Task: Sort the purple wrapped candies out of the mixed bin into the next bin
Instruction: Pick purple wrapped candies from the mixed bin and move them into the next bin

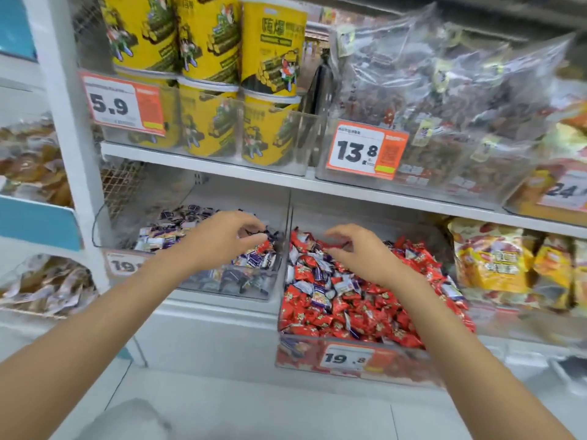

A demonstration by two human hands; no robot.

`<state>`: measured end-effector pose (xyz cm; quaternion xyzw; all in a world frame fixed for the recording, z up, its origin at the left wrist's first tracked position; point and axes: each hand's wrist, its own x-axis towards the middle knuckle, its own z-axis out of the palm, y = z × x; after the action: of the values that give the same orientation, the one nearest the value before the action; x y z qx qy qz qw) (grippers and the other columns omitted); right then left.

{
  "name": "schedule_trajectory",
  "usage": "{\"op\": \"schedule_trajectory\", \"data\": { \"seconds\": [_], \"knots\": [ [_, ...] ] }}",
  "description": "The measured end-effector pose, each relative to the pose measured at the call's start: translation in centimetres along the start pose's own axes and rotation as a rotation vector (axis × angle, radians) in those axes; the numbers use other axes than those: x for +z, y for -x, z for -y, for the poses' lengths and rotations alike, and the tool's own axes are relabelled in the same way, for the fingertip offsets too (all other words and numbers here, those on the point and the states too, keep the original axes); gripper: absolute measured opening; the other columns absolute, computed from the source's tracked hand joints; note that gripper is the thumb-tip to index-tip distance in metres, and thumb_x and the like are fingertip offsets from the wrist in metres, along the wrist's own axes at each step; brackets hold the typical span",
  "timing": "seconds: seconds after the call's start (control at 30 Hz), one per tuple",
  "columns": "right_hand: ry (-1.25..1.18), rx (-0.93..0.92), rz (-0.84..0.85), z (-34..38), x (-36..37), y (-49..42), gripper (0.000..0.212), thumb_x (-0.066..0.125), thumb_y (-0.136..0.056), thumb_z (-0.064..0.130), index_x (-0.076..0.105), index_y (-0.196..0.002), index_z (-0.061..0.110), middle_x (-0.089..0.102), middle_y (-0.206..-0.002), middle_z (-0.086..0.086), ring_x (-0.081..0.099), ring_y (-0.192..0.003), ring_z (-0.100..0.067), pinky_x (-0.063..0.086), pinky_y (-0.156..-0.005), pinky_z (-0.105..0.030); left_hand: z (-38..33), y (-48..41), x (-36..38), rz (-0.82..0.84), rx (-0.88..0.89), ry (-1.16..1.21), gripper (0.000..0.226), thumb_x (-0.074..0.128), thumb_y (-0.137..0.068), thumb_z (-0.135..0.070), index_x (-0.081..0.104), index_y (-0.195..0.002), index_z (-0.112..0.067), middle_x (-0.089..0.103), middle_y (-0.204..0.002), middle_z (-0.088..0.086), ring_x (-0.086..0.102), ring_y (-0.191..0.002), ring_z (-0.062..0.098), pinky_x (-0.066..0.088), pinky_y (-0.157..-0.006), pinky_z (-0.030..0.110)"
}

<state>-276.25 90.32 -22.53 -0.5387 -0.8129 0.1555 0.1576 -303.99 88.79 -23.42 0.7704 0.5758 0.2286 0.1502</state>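
The mixed bin (317,337) on the low shelf is a clear box heaped with red wrapped candies (381,312) and a few purple wrapped candies (320,296) among them. To its left stands a clear bin (222,289) holding purple candies (178,236). My left hand (222,239) hovers over the right end of that left bin, fingers curled around a dark purple wrapper. My right hand (355,252) is over the back of the mixed bin, thumb and fingers bent down at the pile. Blur hides whether it holds anything.
A shelf board (222,168) runs close above both bins, carrying yellow canisters (270,58) and clear bags of snacks (444,90). Yellow snack bags (492,258) sit right of the mixed bin. A white upright (70,154) stands at left. A 19.8 price tag (344,357) fronts the mixed bin.
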Motion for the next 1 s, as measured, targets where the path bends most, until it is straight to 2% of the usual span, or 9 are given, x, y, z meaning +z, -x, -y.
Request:
{"op": "schedule_trajectory", "data": {
  "seconds": [0.2,0.37,0.5,0.63,0.7,0.8,0.87,0.93,1.0],
  "knots": [
    [-0.11,0.067,0.063,-3.5,1.3,1.5,0.031,0.059,-0.095,0.015,0.062,-0.125,0.021,0.06,-0.132,0.0,0.056,-0.118,-0.016,0.046,-0.102,-0.035,-2.9,0.0,4.8,0.053,-0.12,0.403,0.052,0.072,-0.079,-0.048,0.059,-0.126,-0.03,0.064,-0.112,-0.011,0.066,-0.085,0.01,0.05,-0.067,0.021],
    [0.066,0.0,0.272,-2.5,5.0,-1.3,0.064,0.065,-0.093,0.025,0.036,-0.149,0.02,0.05,-0.145,-0.007,0.048,-0.13,-0.027,0.04,-0.107,-0.037,-2.5,-0.4,5.5,-0.018,-0.17,0.458,0.046,0.076,-0.081,-0.032,0.062,-0.125,-0.025,0.067,-0.106,-0.01,0.068,-0.086,0.031,0.054,-0.062,0.023],
    [-0.033,0.036,0.196,-4.7,3.8,-2.2,0.03,0.065,-0.093,0.019,0.058,-0.122,0.014,0.062,-0.097,0.001,0.062,-0.077,-0.022,0.046,-0.072,-0.032,-2.2,-0.6,6.1,-0.037,-0.165,0.499,0.046,0.074,-0.083,-0.026,0.06,-0.127,-0.025,0.068,-0.102,-0.008,0.064,-0.072,0.019,0.05,-0.058,0.017],
    [-0.243,0.095,0.121,-6.1,0.9,-1.4,0.049,0.054,-0.094,0.0,0.052,-0.139,0.021,0.055,-0.121,0.003,0.065,-0.055,-0.003,0.048,-0.052,-0.016,-1.9,-1.1,6.1,-0.013,-0.15,0.512,0.045,0.076,-0.08,-0.029,0.059,-0.122,-0.028,0.068,-0.097,-0.008,0.063,-0.073,0.01,0.049,-0.062,0.019],
    [-0.242,0.128,0.11,-5.9,0.1,-1.0,0.05,0.045,-0.094,-0.009,0.053,-0.137,0.014,0.056,-0.103,0.009,0.054,-0.041,0.007,0.037,-0.042,-0.008,-1.8,-1.2,6.0,0.017,-0.15,0.521,0.046,0.076,-0.079,-0.029,0.058,-0.122,-0.029,0.069,-0.094,-0.006,0.065,-0.073,0.011,0.052,-0.063,0.021],
    [-0.276,0.169,0.085,-5.5,-0.1,-2.0,0.034,0.04,-0.094,-0.009,0.068,-0.11,-0.002,0.054,-0.062,0.023,0.046,-0.039,0.015,0.035,-0.042,-0.006,-1.7,-1.1,6.1,0.04,-0.145,0.56,0.047,0.076,-0.08,-0.028,0.057,-0.124,-0.028,0.07,-0.091,-0.004,0.065,-0.075,0.016,0.056,-0.069,0.025],
    [-0.31,0.199,0.034,-5.1,0.9,-3.4,0.031,0.041,-0.096,-0.001,0.072,-0.094,-0.004,0.051,-0.04,0.019,0.05,-0.041,0.009,0.035,-0.047,-0.008,-1.6,-1.0,6.2,0.036,-0.145,0.583,0.049,0.075,-0.081,-0.028,0.057,-0.127,-0.026,0.07,-0.089,-0.003,0.064,-0.078,0.022,0.056,-0.075,0.031],
    [-0.324,0.184,0.03,-4.3,2.3,-4.7,0.033,0.043,-0.097,0.009,0.074,-0.087,0.004,0.059,-0.049,0.004,0.054,-0.048,-0.008,0.045,-0.061,-0.024,-1.5,-0.9,6.3,0.037,-0.144,0.596,0.05,0.075,-0.081,-0.029,0.056,-0.127,-0.028,0.071,-0.088,-0.005,0.067,-0.083,0.028,0.057,-0.081,0.037],
    [-0.317,0.141,0.066,-4.0,4.1,-6.0,0.03,0.043,-0.099,0.013,0.072,-0.1,0.011,0.059,-0.068,-0.015,0.044,-0.047,-0.022,0.041,-0.053,-0.027,-1.4,-0.9,6.5,0.033,-0.14,0.588,0.048,0.075,-0.081,-0.03,0.056,-0.125,-0.031,0.071,-0.088,-0.009,0.069,-0.088,0.026,0.057,-0.085,0.036]
  ]
}}
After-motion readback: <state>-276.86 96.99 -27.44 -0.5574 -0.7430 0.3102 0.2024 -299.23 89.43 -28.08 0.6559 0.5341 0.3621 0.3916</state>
